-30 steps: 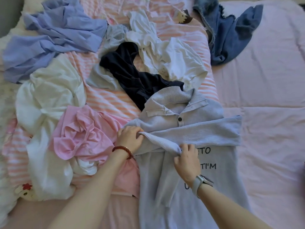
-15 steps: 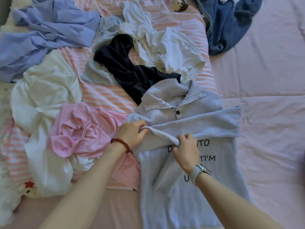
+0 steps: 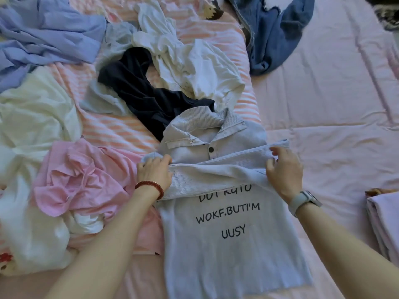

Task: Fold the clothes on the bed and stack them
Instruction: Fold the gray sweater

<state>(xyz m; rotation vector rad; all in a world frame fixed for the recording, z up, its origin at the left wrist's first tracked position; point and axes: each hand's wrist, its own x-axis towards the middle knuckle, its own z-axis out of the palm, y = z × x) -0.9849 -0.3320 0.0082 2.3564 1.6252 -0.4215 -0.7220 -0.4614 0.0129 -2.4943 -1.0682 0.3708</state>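
A pale grey collared sweater lies flat on the pink bedsheet, front up, its hem nearest the viewer and black printed letters showing across the chest. Both sleeves are folded across the chest just above the lettering, hiding the top of the first line. The left hand, with a red bead bracelet on its wrist, rests on the left end of the folded sleeves, fingers curled down against the ribbed fabric at the shoulder; whether it pinches the cloth or only presses it cannot be told. The right hand, with a pale watch on its wrist, sits at the right end of the sleeves, fingers spread and lightly bent, the tips touching the upper edge of the cuff without closing on it. At the right edge of the view, beside the right forearm, is a stack of folded lilac cloth. Left of the sweater lies a crumpled pink shirt, touching a heap of cream-white clothes further left. Beyond the collar, a black garment trails under it across a pink-and-white striped blanket, with a rumpled white shirt just behind. Farthest away, a lavender shirt is bunched at the upper left and blue denim lies at the top, right of centre.
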